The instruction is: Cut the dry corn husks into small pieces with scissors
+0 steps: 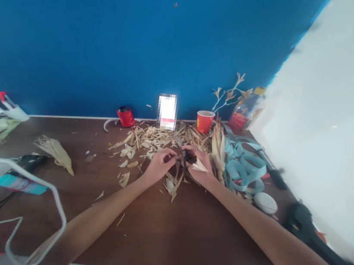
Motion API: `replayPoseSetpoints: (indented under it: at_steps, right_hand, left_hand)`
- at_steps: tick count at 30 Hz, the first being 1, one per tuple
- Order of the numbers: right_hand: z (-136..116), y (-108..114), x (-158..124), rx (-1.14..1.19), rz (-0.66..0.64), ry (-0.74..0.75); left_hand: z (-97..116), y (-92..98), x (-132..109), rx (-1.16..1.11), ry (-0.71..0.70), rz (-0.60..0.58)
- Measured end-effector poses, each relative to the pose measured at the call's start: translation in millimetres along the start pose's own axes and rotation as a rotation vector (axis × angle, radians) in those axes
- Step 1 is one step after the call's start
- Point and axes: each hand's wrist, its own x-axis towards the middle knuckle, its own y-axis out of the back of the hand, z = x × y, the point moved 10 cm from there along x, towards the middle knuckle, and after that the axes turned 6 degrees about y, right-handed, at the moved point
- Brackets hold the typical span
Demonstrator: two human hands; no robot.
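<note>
Both my hands meet over a pile of dry corn husk scraps (156, 140) on the brown table (164, 230). My left hand (159, 165) is closed in a pinch on a husk strip (175, 184). My right hand (197, 163) is closed round dark-handled scissors (188, 156), with a pale husk piece (200, 167) lying against it. Cut husk bits lie right under the hands.
A red paper cup (204, 121), a bottle (247, 109) and a dried twig stand at the back right. Light blue ribbon (244, 167) coils at the right beside a white round object (265, 202). A red tape dispenser (126, 116), a whole husk (55, 151), cables (40, 201) and a black tool (319, 240) lie around.
</note>
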Motion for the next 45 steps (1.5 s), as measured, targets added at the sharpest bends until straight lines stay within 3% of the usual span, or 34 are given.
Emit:
replayPoseSetpoints:
  at_steps: [6, 11, 17, 23, 31, 45]
  right_hand:
    - [-2.2, 3.2, -0.6, -0.006, 0.031, 0.004]
    - [8.3, -1.5, -1.0, 0.062, 0.013, -0.073]
    - [9.2, -14.6, -1.7, 0.06, -0.11, -0.084]
    - [-5.9, -18.2, -0.8, -0.011, -0.187, 0.018]
    - [-8.8, -16.4, -0.8, -0.049, -0.185, 0.034]
    - [-9.5, -18.7, -0.6, -0.045, -0.223, 0.016]
  left_hand:
    - [3.5, -7.9, -1.6, 0.025, -0.015, -0.068]
    - [-12.6, -0.5, -0.3, -0.174, 0.134, -0.003]
    - [-26.0, 7.0, 0.5, -0.365, 0.228, 0.064]
    - [-25.3, 11.9, 1.4, -0.41, 0.218, 0.103]
    - [-16.6, 13.8, 0.2, -0.395, 0.174, 0.102]
    - [-22.2, 11.2, 1.0, -0.422, 0.208, 0.099]
